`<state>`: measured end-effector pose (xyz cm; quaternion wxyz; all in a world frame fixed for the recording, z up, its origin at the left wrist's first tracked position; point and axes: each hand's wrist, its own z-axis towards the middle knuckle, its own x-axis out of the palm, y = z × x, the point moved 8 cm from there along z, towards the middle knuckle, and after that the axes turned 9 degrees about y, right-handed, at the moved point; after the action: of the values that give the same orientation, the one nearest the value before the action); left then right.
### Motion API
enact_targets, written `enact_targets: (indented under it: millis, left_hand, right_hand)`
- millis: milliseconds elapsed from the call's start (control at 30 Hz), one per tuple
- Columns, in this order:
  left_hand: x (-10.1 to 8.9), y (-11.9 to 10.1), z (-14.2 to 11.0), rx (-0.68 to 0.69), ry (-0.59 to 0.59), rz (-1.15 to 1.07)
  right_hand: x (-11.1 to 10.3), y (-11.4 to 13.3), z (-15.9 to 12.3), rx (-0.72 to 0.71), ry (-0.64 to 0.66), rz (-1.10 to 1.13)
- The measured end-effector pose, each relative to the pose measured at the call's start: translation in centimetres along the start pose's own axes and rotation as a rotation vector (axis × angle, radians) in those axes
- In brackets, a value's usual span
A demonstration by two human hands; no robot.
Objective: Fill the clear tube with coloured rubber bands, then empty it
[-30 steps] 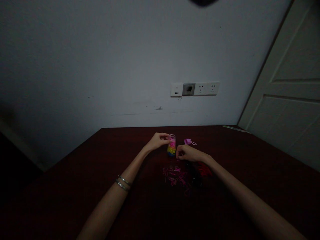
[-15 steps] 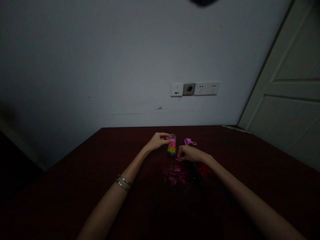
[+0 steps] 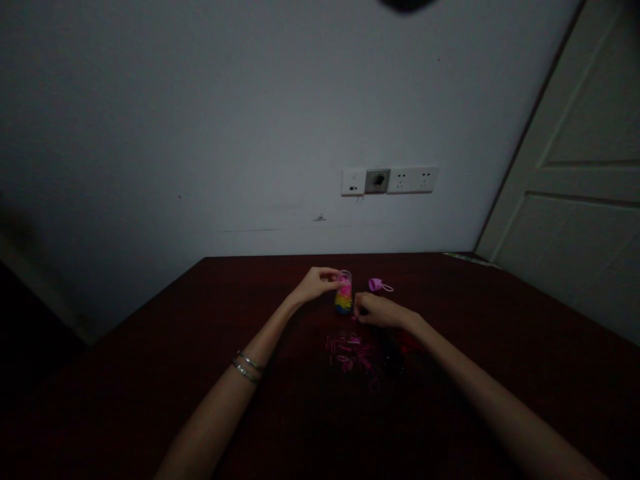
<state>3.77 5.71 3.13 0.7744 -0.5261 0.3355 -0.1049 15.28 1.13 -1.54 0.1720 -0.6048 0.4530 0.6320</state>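
A small clear bottle (image 3: pixel 344 299) stands upright on the dark red table, filled with layers of blue, yellow and pink bands. My left hand (image 3: pixel 318 283) grips it near its open top, thumb and fingers on either side. Just right of the bottle, my right hand (image 3: pixel 371 309) is closed in a pinch, with a small pink rubber band (image 3: pixel 355 319) at its fingertips. Nearer to me lies a loose scatter of pink rubber bands (image 3: pixel 350 352). Behind my right hand rests a pink cap with a loop (image 3: pixel 376 285).
Beside the pink bands are a black heap (image 3: pixel 393 353) and some red bands (image 3: pixel 411 343), both dim and partly covered by my right forearm. The wall at the table's back edge carries a row of sockets (image 3: pixel 390 180). A white door (image 3: pixel 585 167) stands at the right.
My right hand has shifted very slightly beside the bottle, and the pink band at its fingertips shows a little differently. My left hand and the bottle stay in place.
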Motion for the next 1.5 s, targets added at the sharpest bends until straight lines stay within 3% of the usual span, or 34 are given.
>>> enact_targets:
  millis: [100,333,467,633,867,1167,1500]
  left_hand:
    - [0.0,0.0,0.0,0.009,0.002,-0.015]
    - [0.1,0.0,-0.1,-0.016,-0.004,0.007]
    - [0.1,0.2,0.0,-0.019,0.008,-0.005]
    - [0.2,-0.1,-0.1,-0.008,0.012,-0.038]
    - [0.3,-0.7,-0.3,-0.003,0.004,-0.034]
    - [0.2,-0.4,-0.2,-0.01,0.009,-0.016]
    - [0.0,1.1,-0.1,-0.055,0.007,-0.008]
  right_hand:
    - [-1.5,-0.5,-0.2,-0.034,-0.048,0.11]
    - [-8.3,0.5,-2.0,-0.117,-0.288,0.284]
    - [-9.8,1.9,-1.5,-0.111,-0.335,0.312]
    - [-10.8,3.5,-0.5,-0.116,-0.437,0.175]
    - [-10.0,3.0,0.0,-0.035,-0.341,0.215]
    - [-10.2,3.5,-0.2,-0.073,-0.335,0.179]
    - [-11.8,4.3,-2.0,-0.097,-0.429,0.088]
